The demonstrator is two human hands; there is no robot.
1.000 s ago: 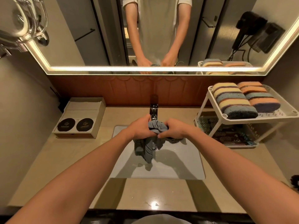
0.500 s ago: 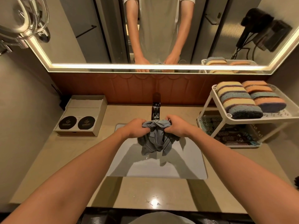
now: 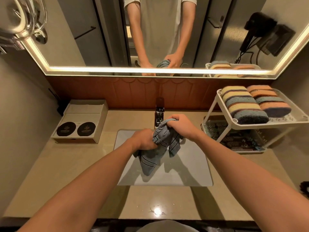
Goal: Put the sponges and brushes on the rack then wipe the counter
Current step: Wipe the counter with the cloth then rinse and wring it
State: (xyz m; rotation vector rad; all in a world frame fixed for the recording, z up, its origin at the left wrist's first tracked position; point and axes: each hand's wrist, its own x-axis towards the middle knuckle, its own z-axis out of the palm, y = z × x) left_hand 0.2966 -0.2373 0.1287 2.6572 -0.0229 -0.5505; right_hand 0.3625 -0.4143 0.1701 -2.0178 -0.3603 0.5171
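Note:
A blue-grey striped cloth point(image 3: 160, 148) hangs over the sink point(image 3: 192, 174), twisted between both hands. My left hand point(image 3: 144, 140) grips its lower part, nearer to me. My right hand point(image 3: 179, 125) grips its upper end, close to the tap point(image 3: 159, 114). Several striped sponges point(image 3: 242, 104) lie in two rows on the top shelf of the white rack point(image 3: 224, 122) at the right. Dark brushes point(image 3: 237, 141) lie on the rack's lower shelf, partly hidden by its frame.
A beige box point(image 3: 83, 121) with two black round lids stands at the back left of the beige counter point(image 3: 66, 173). A lit mirror point(image 3: 158, 32) spans the wall behind. A dark object point(image 3: 304, 188) sits at the right edge.
My right hand has lifted and moved back toward the tap while my left hand came lower and nearer, stretching and twisting the cloth between them.

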